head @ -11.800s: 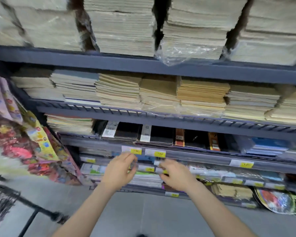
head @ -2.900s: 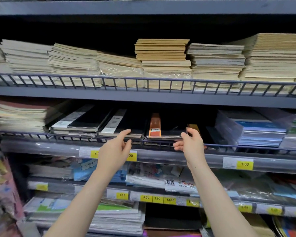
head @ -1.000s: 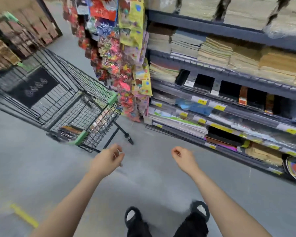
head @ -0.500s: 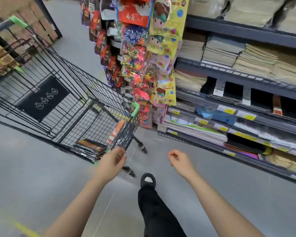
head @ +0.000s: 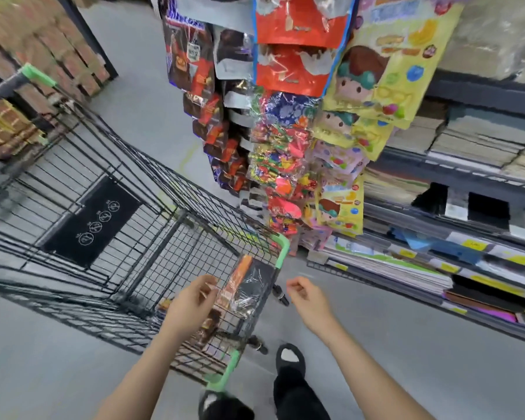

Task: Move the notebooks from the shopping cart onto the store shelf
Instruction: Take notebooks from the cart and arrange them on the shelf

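plastic film on the black, orange-banded notebook pack (head: 249, 283) is slick and may slip from a pinch; its flat edge may snag the black wire shopping cart (head: 176, 237) (it leans in the front corner). left hand (head: 191, 303): bent fingers at its edge, grip unconfirmed. right hand (head: 308, 295): loosely curled, empty.

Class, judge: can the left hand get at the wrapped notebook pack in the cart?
Probably yes: the left hand is right beside the notebook pack, above the open top of the cart, with nothing between.
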